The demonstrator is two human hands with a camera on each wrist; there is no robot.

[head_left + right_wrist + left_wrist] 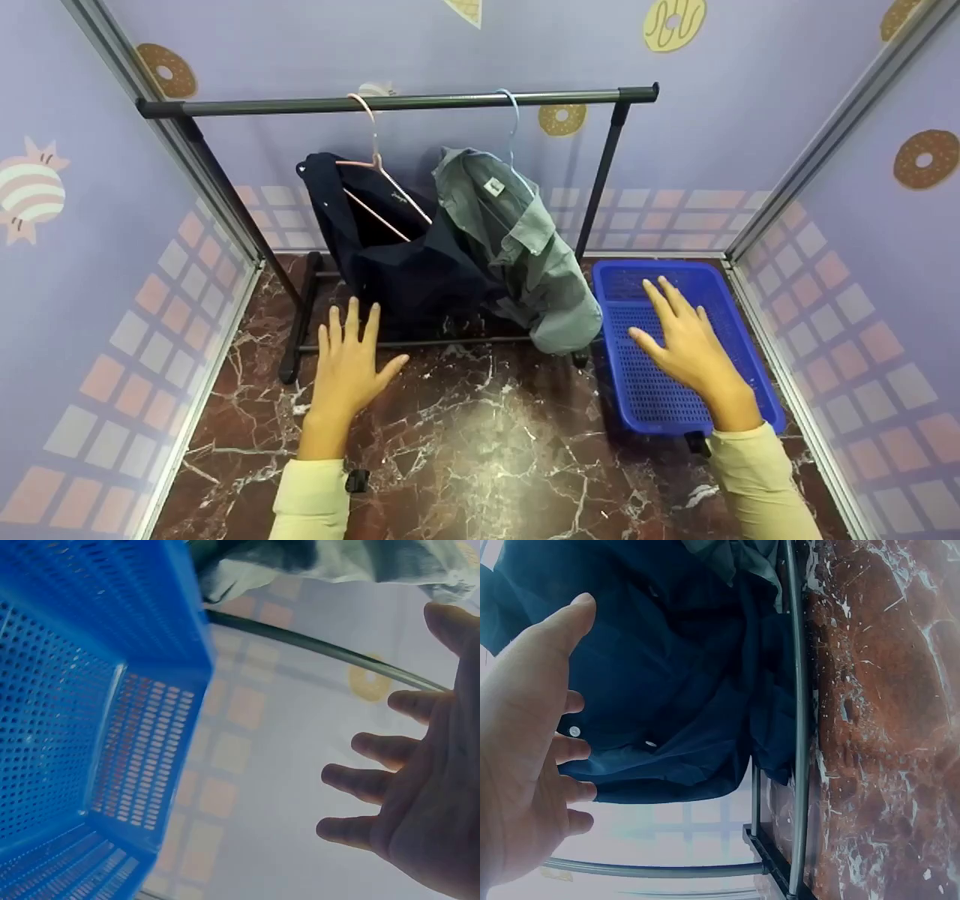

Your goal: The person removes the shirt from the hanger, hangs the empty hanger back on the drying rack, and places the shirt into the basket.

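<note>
On the rack's top bar hang two garments. The dark navy shirt point(420, 270) is on a pink hanger point(377, 159), with small white buttons showing in the left wrist view. Beside it a grey-green collared shirt point(555, 277) hangs from a light blue hanger point(515, 120). My left hand point(349, 371), fingers straight and spread, is held in front of the navy shirt and grips nothing. Over the blue plastic basket point(611, 360) my right hand point(690, 349) hovers with its fingers extended, also holding nothing.
The black garment rack point(255, 107) stands on a dark red marble-patterned floor point(465, 442). Its lower crossbar point(450, 342) runs close to the floor. Purple walls with donut and candy prints enclose three sides, and the basket sits near the right wall point(885, 315).
</note>
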